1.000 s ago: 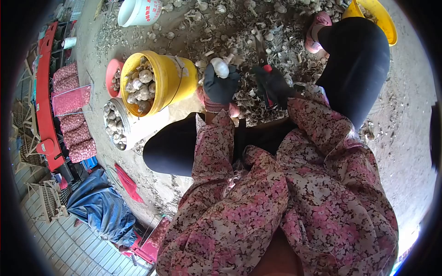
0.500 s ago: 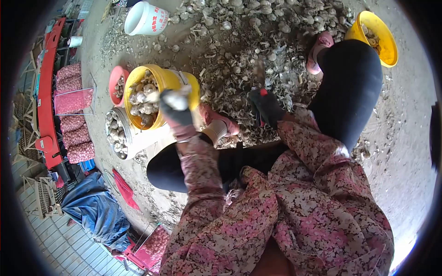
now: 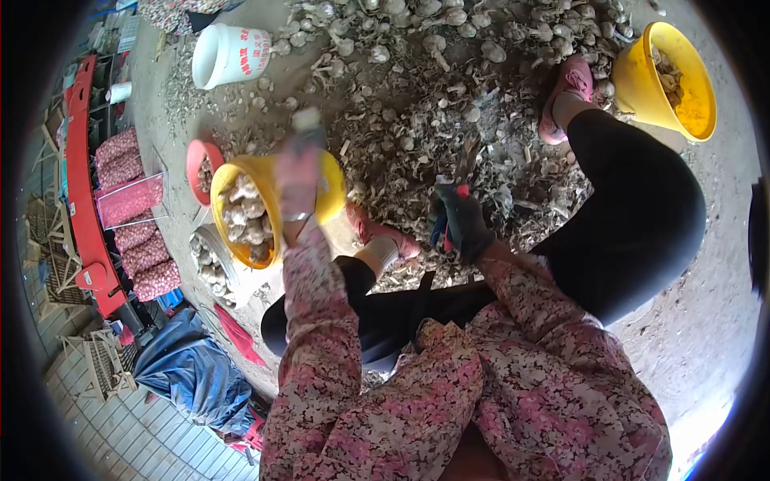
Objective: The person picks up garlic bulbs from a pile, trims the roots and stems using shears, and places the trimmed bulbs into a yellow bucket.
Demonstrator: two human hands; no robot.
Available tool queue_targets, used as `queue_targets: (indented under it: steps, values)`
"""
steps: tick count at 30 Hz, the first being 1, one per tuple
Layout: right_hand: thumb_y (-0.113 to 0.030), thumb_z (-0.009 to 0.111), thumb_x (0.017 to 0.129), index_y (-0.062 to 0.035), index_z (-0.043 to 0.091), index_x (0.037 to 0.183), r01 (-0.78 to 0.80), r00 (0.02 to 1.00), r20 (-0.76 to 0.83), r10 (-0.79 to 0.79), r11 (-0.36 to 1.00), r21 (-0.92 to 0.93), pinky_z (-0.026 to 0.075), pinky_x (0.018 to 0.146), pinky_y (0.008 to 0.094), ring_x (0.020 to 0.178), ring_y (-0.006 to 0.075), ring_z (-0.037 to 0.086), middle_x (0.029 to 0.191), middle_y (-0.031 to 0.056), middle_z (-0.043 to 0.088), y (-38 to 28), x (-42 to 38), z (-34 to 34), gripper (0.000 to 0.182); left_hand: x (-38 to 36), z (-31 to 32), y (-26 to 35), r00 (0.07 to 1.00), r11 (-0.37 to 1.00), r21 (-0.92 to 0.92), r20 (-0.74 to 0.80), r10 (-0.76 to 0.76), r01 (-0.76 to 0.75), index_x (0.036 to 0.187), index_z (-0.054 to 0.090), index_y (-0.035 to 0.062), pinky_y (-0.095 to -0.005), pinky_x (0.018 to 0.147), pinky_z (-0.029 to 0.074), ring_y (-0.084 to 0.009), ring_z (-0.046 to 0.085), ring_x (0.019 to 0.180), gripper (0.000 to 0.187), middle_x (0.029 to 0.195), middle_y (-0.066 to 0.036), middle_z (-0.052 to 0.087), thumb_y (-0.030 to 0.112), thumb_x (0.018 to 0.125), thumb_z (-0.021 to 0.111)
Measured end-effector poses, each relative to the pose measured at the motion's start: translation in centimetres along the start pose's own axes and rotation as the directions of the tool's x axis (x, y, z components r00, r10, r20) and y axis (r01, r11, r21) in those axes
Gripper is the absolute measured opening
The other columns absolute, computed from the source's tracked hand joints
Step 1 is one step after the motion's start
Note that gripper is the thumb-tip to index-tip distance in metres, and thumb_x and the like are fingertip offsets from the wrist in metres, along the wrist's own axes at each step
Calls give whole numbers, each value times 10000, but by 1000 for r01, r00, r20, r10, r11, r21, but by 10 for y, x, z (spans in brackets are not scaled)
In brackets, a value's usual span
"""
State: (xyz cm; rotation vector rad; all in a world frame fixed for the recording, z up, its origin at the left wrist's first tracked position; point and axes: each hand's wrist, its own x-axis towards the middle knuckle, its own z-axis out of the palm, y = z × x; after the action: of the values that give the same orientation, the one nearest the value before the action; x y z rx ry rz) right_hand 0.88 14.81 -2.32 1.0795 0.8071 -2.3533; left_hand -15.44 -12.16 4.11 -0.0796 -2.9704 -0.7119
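My left hand (image 3: 298, 172), in a dark and pink glove, is smeared by motion above the rim of a yellow bucket (image 3: 330, 188). At its fingertips is a pale blurred lump that looks like a garlic bulb (image 3: 306, 120). Garlic bulbs (image 3: 247, 220) with trimmed stems lie in the bucket beside this hand. My right hand (image 3: 464, 223), in a dark glove, is closed round pruning shears (image 3: 467, 160), their blades pointing away from me over the garlic pile. Part of a red and blue handle shows by the fingers; the palm hides the rest.
Loose garlic with dry stems (image 3: 433, 48) and husks covers the ground ahead. A white bucket (image 3: 233, 56) stands far left, a pink bucket (image 3: 205, 172) and a pale tub of garlic (image 3: 210, 264) nearer. Another yellow bucket (image 3: 666, 80) is beyond my right knee. Filled net sacks (image 3: 132, 224) line the left.
My left hand has moved away from me, from the bucket's mouth toward its far rim, the pale lump at its fingertips. My right hand has shifted slightly nearer, and the view has tilted.
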Motion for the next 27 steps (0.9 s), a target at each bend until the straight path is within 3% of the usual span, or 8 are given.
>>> queue_targets:
  steps: [2, 4, 9, 11, 17, 19, 22, 27]
  values:
    - [-307, 603, 894, -88, 575, 838, -15, 1000, 20, 14, 998, 60, 441, 527, 312, 569, 141, 529, 661, 15, 542, 2, -1, 0, 229, 30, 61, 58, 944, 970, -244, 319, 82, -2, 1087, 640, 32, -314, 746, 512, -210, 659, 858, 297, 1000, -104, 686, 242, 877, 628]
    - [-303, 603, 897, -90, 573, 843, 15, 1000, -27, -12, 996, 88, 438, 531, 307, 574, 137, 525, 667, 9, 537, 18, 5, -2, 222, 80, 153, 27, 802, 769, -353, 499, -328, 534, 1095, 638, 49, -316, 620, 524, -212, 671, 722, 317, 966, -108, 684, 290, 889, 625]
    - [-232, 644, 877, -91, 567, 866, 44, 991, -132, -18, 980, 196, 434, 496, 264, 558, 119, 530, 697, 18, 568, 20, 8, 7, 161, 183, 272, 97, 836, 920, -30, 430, -341, 391, 1140, 590, 21, -361, 650, 540, -280, 684, 781, 622, 993, -137, 674, 524, 786, 680]
    - [-207, 640, 884, -106, 565, 879, 31, 994, -107, -6, 970, 240, 422, 491, 257, 557, 108, 520, 686, -3, 544, 22, -3, 10, 126, 192, 299, 119, 831, 911, 150, 373, -412, 384, 1232, 518, -18, -445, 972, 435, -349, 522, 1190, 904, 1238, -249, 553, 693, 686, 638]
    - [-196, 636, 886, -113, 539, 915, 70, 987, -154, -41, 980, 187, 412, 495, 253, 553, 85, 493, 716, -24, 526, 16, 2, 6, 131, 157, 309, 94, 816, 930, 223, 449, -364, 292, 1281, 482, 85, -445, 959, 447, -344, 536, 1166, 727, 1275, -165, 551, 508, 736, 712]
    - [-208, 640, 884, -113, 545, 936, 109, 991, -95, -96, 984, 139, 425, 504, 257, 564, 85, 502, 694, -25, 518, 11, -5, 8, 145, 98, 272, 80, 849, 981, 27, 497, -181, 193, 1326, 424, 94, -421, 858, 511, -311, 617, 1038, 648, 1229, -145, 584, 353, 800, 700]
    - [-237, 631, 886, -74, 536, 975, 152, 984, -59, -166, 971, -187, 442, 505, 321, 581, 154, 549, 660, 15, 528, 14, 18, -9, 210, 22, 235, 59, 845, 383, -761, 520, -123, 524, 1222, 516, 63, -330, 830, 523, -238, 625, 981, 420, 1163, -120, 602, 156, 841, 666]
    - [-279, 691, 817, -15, 500, 1205, 529, 589, 383, -712, -19, -849, 509, 614, 409, 676, 333, 632, 786, 166, 625, -38, -6, -6, 506, -49, 115, 103, 910, 306, -857, 392, -135, 414, 1256, 471, 38, -305, 834, 518, -181, 599, 1005, 436, 1131, -92, 592, 59, 850, 629]
